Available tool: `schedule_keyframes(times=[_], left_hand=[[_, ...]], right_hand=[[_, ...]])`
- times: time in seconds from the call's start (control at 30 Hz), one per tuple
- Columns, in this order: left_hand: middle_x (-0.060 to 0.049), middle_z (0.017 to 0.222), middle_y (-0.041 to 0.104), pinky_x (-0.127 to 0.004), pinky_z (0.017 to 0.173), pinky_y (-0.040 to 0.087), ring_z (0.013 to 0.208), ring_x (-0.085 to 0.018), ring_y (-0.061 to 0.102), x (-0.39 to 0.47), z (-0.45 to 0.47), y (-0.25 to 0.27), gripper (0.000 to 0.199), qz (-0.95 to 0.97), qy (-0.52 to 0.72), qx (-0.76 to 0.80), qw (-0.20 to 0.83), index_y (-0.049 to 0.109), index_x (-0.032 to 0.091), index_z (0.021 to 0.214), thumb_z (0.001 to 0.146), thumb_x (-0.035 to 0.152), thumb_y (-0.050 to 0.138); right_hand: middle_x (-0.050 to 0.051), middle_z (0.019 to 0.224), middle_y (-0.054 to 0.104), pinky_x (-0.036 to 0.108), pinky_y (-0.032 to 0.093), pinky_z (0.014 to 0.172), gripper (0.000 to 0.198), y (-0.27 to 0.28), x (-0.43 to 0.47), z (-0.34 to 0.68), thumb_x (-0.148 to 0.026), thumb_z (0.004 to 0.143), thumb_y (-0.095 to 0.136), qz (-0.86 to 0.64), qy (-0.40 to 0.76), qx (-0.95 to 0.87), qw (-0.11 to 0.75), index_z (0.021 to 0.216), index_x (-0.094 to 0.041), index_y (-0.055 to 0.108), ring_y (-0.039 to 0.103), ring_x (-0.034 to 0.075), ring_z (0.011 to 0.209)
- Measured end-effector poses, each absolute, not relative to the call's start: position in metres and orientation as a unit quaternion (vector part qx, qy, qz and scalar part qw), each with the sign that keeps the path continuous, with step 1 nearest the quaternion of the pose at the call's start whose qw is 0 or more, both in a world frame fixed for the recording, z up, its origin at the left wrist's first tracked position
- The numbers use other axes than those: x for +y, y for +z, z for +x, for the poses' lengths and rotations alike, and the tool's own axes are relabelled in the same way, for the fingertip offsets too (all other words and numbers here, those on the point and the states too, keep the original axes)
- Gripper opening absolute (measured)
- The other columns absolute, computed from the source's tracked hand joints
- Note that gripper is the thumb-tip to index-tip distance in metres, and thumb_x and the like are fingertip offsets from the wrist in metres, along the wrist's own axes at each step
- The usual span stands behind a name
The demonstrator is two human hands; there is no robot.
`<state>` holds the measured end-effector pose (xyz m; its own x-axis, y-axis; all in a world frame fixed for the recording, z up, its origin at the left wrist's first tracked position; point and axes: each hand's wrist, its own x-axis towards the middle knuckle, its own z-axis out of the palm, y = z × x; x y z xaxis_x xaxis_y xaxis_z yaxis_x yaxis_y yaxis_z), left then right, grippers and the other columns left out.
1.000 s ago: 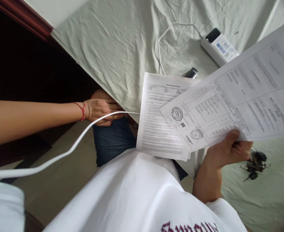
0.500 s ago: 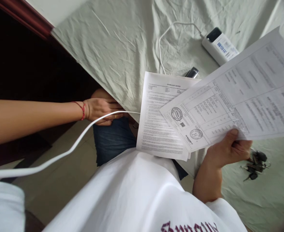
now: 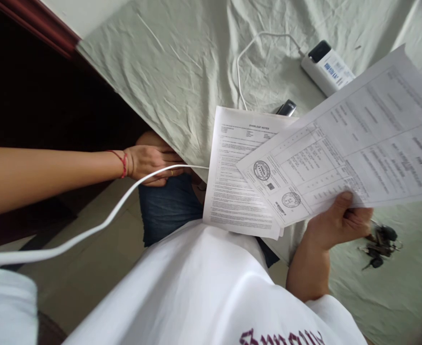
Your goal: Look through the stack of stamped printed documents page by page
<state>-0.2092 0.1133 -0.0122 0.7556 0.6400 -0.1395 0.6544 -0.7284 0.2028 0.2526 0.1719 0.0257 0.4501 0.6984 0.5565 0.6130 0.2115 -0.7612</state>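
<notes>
My right hand (image 3: 344, 221) pinches the edge of a printed sheet (image 3: 319, 158) between thumb and fingers. The sheet is tilted in the air, with two round stamps near its lower-left corner and its far end curling. Partly beneath it lies a stack of printed papers (image 3: 238, 177) headed "Overleaf Notes", at the edge of the cloth close to my lap. My left hand (image 3: 157, 165), with a red thread at the wrist and a ring, rests flat with fingers stretched out on my knee beside the cloth's edge. It holds nothing; its fingertips are partly hidden.
A white power bank (image 3: 326, 69) with a white cable (image 3: 241, 57) lies on the pale green cloth (image 3: 182, 72). A small dark device (image 3: 286, 108) pokes out behind the papers. Keys (image 3: 380, 245) lie right of my right hand. Another white cable (image 3: 99, 225) crosses over my lap.
The sheet in my right hand has tipped slightly, its far upper corner dropping a little and shifting left. My left hand has stayed where it was.
</notes>
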Motion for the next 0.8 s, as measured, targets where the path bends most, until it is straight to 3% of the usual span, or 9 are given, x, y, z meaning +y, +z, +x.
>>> schedule_keyframes(times=[0.1, 0.2, 0.43, 0.6, 0.8], left_hand=[[-0.015, 0.132, 0.069, -0.043, 0.121, 0.037, 0.13, -0.026, 0.058, 0.1217, -0.2166, -0.0165, 0.049, 0.967, 0.001, 0.239, 0.084, 0.068, 0.008, 0.129, 0.084, 0.027, 0.059], [-0.017, 0.131, 0.07, -0.043, 0.119, 0.039, 0.128, -0.029, 0.059, 0.1243, -0.2175, -0.0163, 0.049, 0.971, 0.011, 0.231, 0.057, 0.069, 0.008, 0.128, 0.084, 0.028, 0.058], [-0.018, 0.126, 0.071, -0.043, 0.119, 0.039, 0.127, -0.03, 0.06, 0.1243, -0.2143, -0.0131, 0.049, 0.973, 0.013, 0.224, 0.048, 0.068, 0.008, 0.128, 0.084, 0.026, 0.056], [-0.018, 0.132, 0.069, -0.043, 0.119, 0.039, 0.128, -0.03, 0.061, 0.125, -0.2152, -0.0127, 0.05, 0.973, 0.007, 0.225, 0.048, 0.067, 0.008, 0.13, 0.084, 0.026, 0.057], [-0.019, 0.131, 0.069, -0.044, 0.116, 0.042, 0.125, -0.031, 0.063, 0.1248, -0.2151, -0.0109, 0.051, 0.973, 0.011, 0.224, 0.047, 0.066, 0.008, 0.131, 0.084, 0.026, 0.056]], right_hand=[[0.004, 0.08, 0.071, 0.037, 0.056, 0.076, 0.026, 0.0224, 0.1723, 0.2557, -0.037, 0.089, 0.072, -0.629, 0.031, -0.519, 0.578, 0.088, -0.012, 0.073, 0.069, 0.021, 0.078], [0.003, 0.078, 0.069, 0.036, 0.056, 0.076, 0.027, 0.0217, 0.1722, 0.2569, -0.038, 0.089, 0.072, -0.632, 0.028, -0.519, 0.574, 0.083, -0.012, 0.072, 0.068, 0.019, 0.076], [0.005, 0.083, 0.072, 0.039, 0.057, 0.079, 0.028, 0.0256, 0.1714, 0.2535, -0.039, 0.09, 0.071, -0.634, 0.035, -0.521, 0.571, 0.093, -0.011, 0.075, 0.07, 0.022, 0.082], [0.005, 0.078, 0.07, 0.037, 0.056, 0.076, 0.026, 0.024, 0.1704, 0.2535, -0.037, 0.089, 0.072, -0.632, 0.033, -0.519, 0.575, 0.085, -0.011, 0.073, 0.068, 0.02, 0.076], [0.007, 0.084, 0.073, 0.039, 0.057, 0.079, 0.025, 0.0248, 0.1712, 0.252, -0.036, 0.089, 0.072, -0.625, 0.043, -0.517, 0.584, 0.092, -0.011, 0.075, 0.071, 0.023, 0.083]])
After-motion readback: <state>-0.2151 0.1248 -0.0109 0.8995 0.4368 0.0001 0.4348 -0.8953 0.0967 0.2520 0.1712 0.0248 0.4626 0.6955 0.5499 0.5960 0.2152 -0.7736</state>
